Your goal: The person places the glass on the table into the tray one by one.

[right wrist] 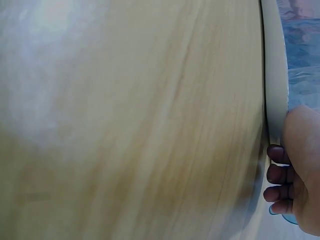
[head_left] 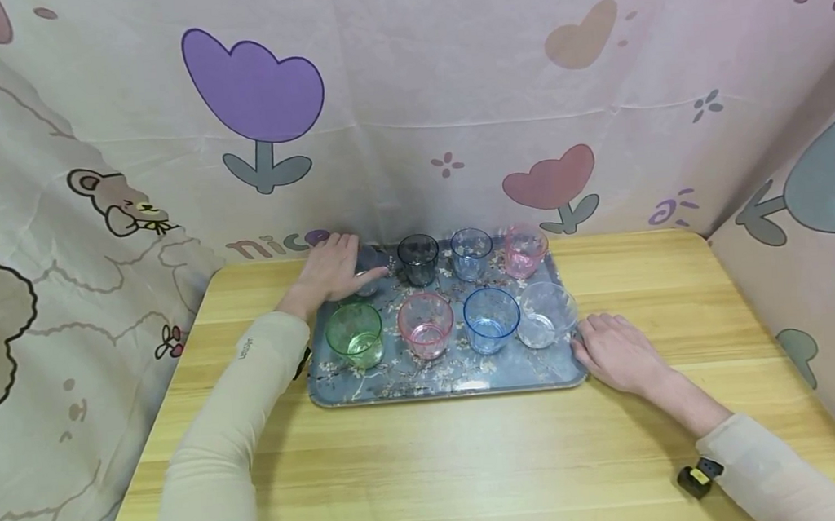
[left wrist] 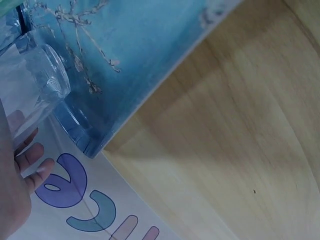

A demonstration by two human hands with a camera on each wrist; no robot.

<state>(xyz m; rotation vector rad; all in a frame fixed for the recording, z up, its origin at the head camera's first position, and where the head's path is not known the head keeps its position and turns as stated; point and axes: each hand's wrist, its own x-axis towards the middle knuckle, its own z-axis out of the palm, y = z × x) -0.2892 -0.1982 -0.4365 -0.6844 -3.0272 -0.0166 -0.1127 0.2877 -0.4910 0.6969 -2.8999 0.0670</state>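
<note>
My left hand (head_left: 331, 269) is at the back left corner of a blue-grey tray (head_left: 413, 388) with a blossom print. It holds a clear cup (left wrist: 42, 75) near its upper part; the thumb crosses in front and the fingers lie behind. My right hand (head_left: 619, 351) grips the tray's right edge, thumb at the rim and fingers curled along the side. In front of the left hand stands a green cup (head_left: 355, 335). Beside the right hand stands a clear cup (head_left: 545, 316). Between these are a red-rimmed cup (head_left: 426, 325) and a blue cup (head_left: 492, 320).
Along the tray's back are a dark grey cup (head_left: 419, 260), a pale blue cup (head_left: 472, 254) and a pink cup (head_left: 525, 250). Beneath the tray is a wooden table (head_left: 434, 472). A patterned curtain (head_left: 404, 90) hangs close behind and at both sides.
</note>
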